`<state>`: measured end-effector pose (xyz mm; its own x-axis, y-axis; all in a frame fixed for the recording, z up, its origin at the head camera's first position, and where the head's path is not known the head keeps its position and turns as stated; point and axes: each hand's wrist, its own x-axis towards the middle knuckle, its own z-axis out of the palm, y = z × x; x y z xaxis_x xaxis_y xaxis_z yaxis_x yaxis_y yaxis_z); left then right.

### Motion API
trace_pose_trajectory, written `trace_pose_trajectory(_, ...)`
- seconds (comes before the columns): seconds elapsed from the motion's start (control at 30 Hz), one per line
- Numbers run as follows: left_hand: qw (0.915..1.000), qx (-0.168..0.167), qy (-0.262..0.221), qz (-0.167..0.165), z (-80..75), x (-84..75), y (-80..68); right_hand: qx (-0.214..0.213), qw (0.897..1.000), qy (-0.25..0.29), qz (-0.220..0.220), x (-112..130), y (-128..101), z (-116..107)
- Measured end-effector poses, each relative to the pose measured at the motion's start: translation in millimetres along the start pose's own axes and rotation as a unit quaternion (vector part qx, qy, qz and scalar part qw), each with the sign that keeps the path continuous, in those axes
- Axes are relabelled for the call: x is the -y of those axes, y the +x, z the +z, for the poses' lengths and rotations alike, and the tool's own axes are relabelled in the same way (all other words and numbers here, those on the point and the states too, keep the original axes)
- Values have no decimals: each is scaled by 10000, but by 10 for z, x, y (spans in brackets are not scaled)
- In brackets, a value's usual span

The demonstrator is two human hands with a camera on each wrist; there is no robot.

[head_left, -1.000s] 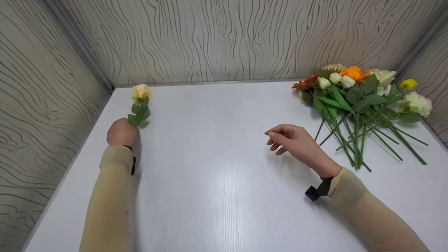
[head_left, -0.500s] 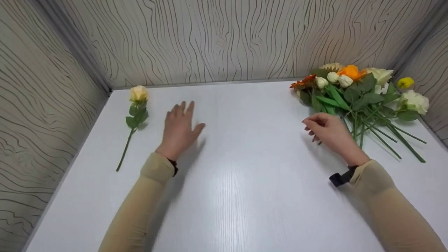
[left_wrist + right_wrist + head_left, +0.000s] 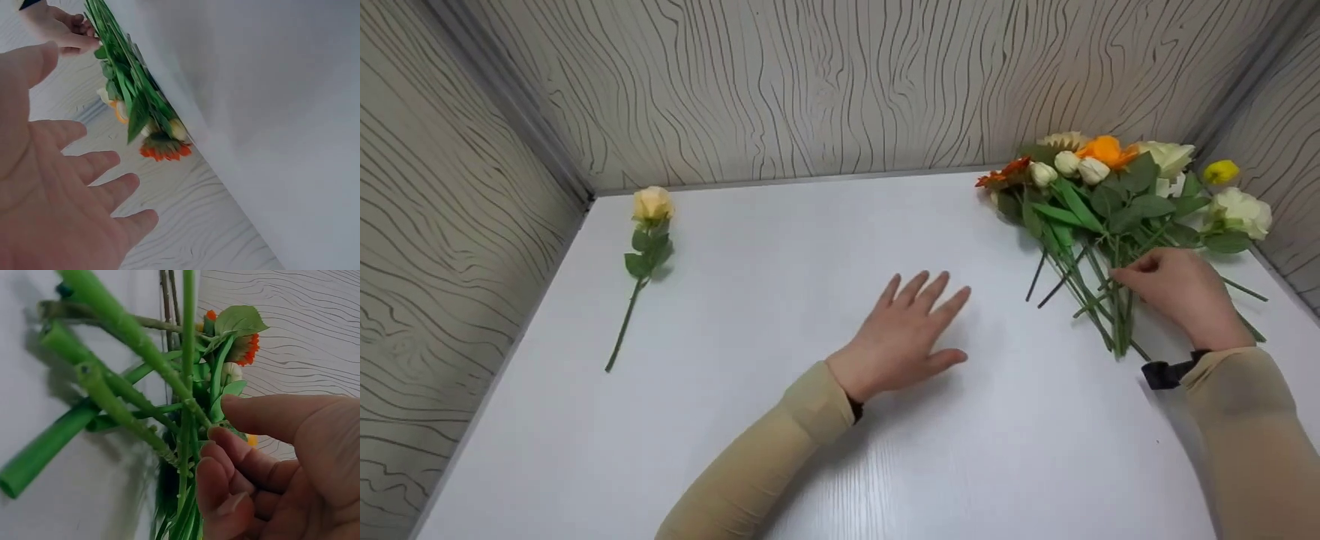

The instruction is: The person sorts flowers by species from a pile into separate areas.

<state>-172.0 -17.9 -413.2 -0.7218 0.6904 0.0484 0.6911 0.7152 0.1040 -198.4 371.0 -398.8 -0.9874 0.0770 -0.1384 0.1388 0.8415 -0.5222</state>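
Several cut flowers lie in a heap (image 3: pixel 1140 202) at the back right of the table, with orange, white and yellow heads and green stems. My right hand (image 3: pixel 1185 292) is over the stems, its thumb and forefinger pinching a green stem (image 3: pixel 149 349) in the right wrist view. The other fingers of that hand are curled in. My left hand (image 3: pixel 896 337) is over the middle of the table, palm down, fingers spread and holding nothing. On the left lies a single peach-yellow rose (image 3: pixel 652 204) with its leafy stem pointing towards me.
A white table (image 3: pixel 780 255) extends under everything. Walls with a wood-grain line pattern (image 3: pixel 825 82) stand at the back and both sides. Loose stem ends (image 3: pixel 1121 341) of the heap point towards the front.
My left hand let go of the rose, opened and moved right to the middle. My right hand moved right to the heap's stems and its fingers came together on one.
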Motion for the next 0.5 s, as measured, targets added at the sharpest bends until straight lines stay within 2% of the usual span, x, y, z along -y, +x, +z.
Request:
trace_pose_trajectory(0.1,9997,18,-31,237,41,-168,70,46,9999,-97,75,2,4,36)
trace_pose_trajectory(0.2,9994,69,-33,332,80,-259,102,193,9997,-92,136,18,0,54)
trace_pose_trajectory(0.5,9990,147,-235,348,74,-231,90,531,9983,-5,230,45,35,58)
